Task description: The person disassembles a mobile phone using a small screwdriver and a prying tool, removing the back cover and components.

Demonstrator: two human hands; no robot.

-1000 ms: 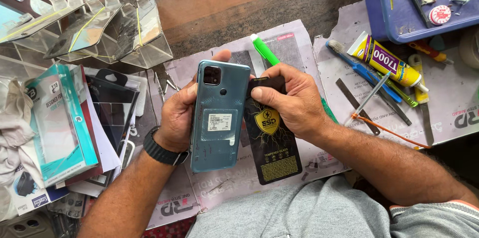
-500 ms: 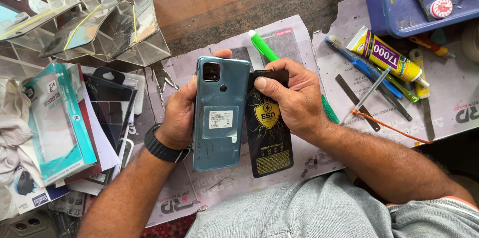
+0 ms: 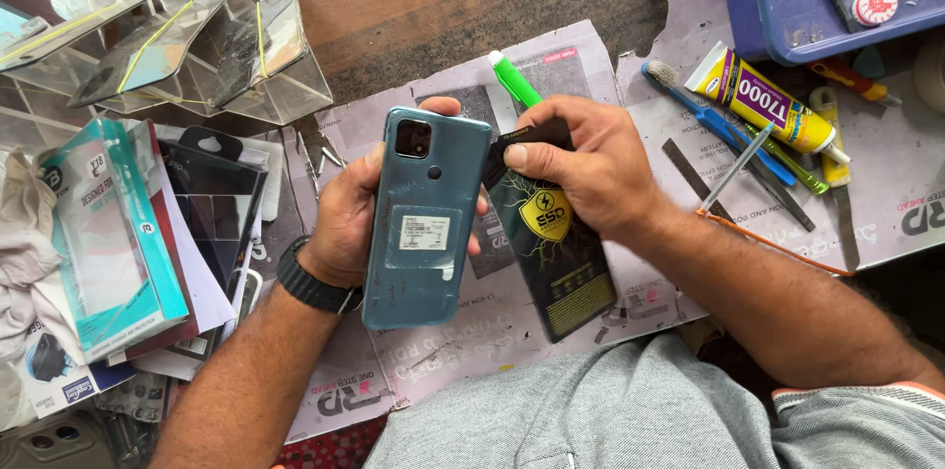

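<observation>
Glue tube (image 3: 763,100), toothbrush (image 3: 711,129), blue tray (image 3: 787,26)

A teal-blue smartphone (image 3: 425,218) with a white rear label faced back-up, upright and slightly tilted. Just right of that phone, touching its edge, hung a glossy black anti-static pouch (image 3: 553,245) with a yellow shield emblem.

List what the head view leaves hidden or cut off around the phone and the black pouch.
- Phone: its screen faces away; only the blue back shows.
- Left hand: fingers mostly hidden behind the phone.
- Black pouch: top covered by the right hand; contents unseen.
- Blue tray: cut off by the top edge.
</observation>
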